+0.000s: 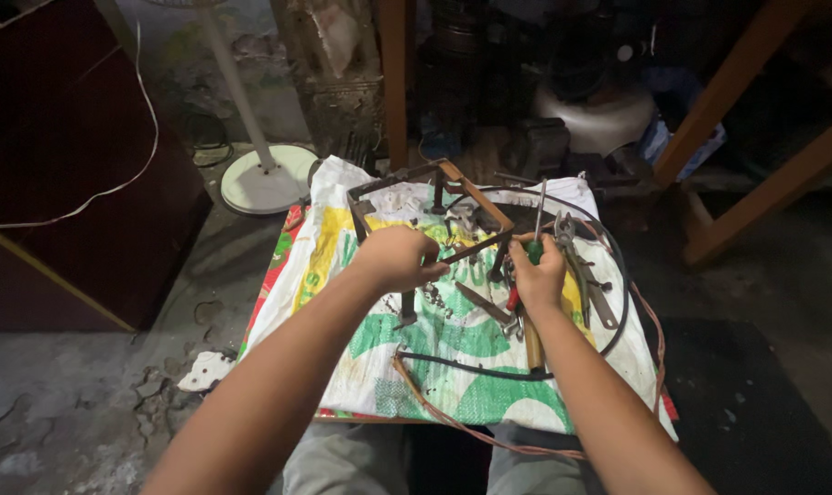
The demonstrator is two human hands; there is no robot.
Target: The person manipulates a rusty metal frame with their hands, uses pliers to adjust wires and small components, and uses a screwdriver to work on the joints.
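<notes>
Rusty square metal frame (430,213) tilted on the sack; green-handled screwdriver (536,240) upright, perhaps touching it

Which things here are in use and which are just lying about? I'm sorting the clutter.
In use: left hand on metal frame; right hand holding green-handled screwdriver.
Lying about: pliers, black cable, printed sack, white fan base.

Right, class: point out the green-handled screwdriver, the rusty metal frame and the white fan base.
green-handled screwdriver (538,215), head view, on its metal shaft above the right hand.
rusty metal frame (482,199), head view, on its far right bar.
white fan base (262,181), head view, on the round foot's top.
</notes>
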